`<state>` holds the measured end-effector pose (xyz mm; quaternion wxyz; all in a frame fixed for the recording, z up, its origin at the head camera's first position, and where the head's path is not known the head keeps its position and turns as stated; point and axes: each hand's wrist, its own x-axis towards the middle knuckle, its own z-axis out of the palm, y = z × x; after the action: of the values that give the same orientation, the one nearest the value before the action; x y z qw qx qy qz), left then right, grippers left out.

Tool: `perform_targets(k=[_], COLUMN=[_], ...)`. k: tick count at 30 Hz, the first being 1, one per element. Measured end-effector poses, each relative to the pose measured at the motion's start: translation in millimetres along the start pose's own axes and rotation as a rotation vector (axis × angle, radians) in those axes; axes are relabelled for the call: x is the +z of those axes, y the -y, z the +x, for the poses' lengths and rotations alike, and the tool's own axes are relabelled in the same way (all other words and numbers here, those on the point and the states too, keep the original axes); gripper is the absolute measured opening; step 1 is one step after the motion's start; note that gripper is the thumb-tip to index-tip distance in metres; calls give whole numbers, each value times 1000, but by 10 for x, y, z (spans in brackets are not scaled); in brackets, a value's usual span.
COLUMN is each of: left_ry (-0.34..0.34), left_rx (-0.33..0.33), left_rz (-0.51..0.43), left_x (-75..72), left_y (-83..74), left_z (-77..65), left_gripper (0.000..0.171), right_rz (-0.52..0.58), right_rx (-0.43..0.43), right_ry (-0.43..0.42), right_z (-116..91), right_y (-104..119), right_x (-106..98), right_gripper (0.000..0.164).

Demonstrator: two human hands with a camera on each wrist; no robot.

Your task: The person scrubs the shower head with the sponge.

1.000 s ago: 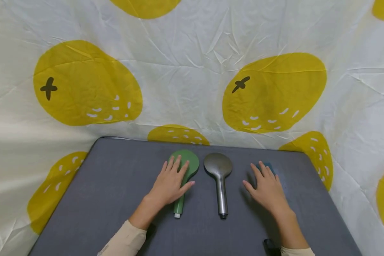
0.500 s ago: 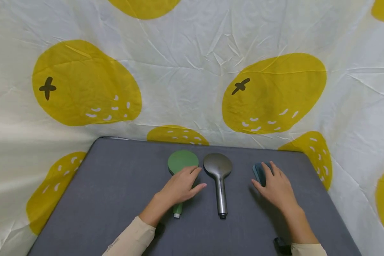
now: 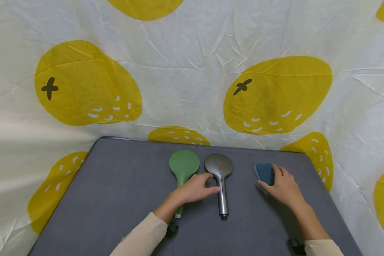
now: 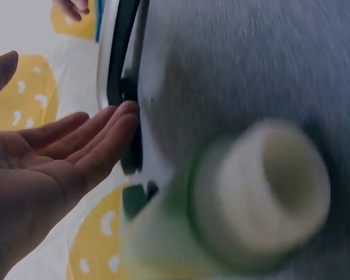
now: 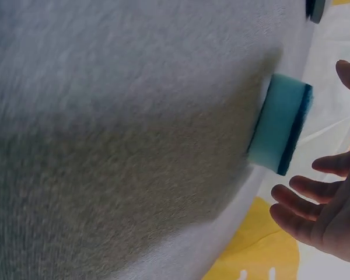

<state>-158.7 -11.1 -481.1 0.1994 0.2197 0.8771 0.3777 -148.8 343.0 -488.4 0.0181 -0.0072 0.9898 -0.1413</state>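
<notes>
Left hand (image 3: 196, 190) is swinging from the round-headed green plastic shower head (image 3: 184, 161) toward the round-headed grey metallic shower head (image 3: 219, 165), one o'clock; right hand (image 3: 286, 190) is baring the rectangular blue sponge (image 3: 265, 173), ten o'clock; fingers are spreading loosely, leaving all three ungripped.

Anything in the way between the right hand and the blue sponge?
Nothing visible stands between the right hand and the blue sponge; in the head view, the grey showerhead lies left of both.
</notes>
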Motion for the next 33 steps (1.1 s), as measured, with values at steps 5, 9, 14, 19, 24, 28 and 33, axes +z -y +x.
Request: perform_targets(k=[5, 9, 14, 19, 24, 28, 33], left_ry=[-29, -54, -61, -87, -147, -191, -205], left_rx=[-48, -116, -224, -295, -316, -316, -335], left_rz=[-155, -275, -396, -455, -469, -489, -534], left_x=[100, 188, 312, 404, 489, 535, 546], left_y=[-14, -41, -73, -85, -95, -101, -80], left_z=[91, 173, 262, 316, 336, 336, 333], left_gripper=[70, 67, 58, 52, 43, 38, 33], right_rz=[2, 3, 21, 75, 109, 127, 134], right_rx=[27, 38, 71, 105, 131, 149, 150], right_ry=[20, 16, 18, 38, 72, 89, 88], right_z=[31, 74, 117, 142, 147, 152, 159], right_y=[-28, -59, -101, -131, -150, -171, -177], right_x=[32, 67, 125, 169, 193, 204, 216], right_gripper=[112, 115, 116, 116, 118, 116, 112])
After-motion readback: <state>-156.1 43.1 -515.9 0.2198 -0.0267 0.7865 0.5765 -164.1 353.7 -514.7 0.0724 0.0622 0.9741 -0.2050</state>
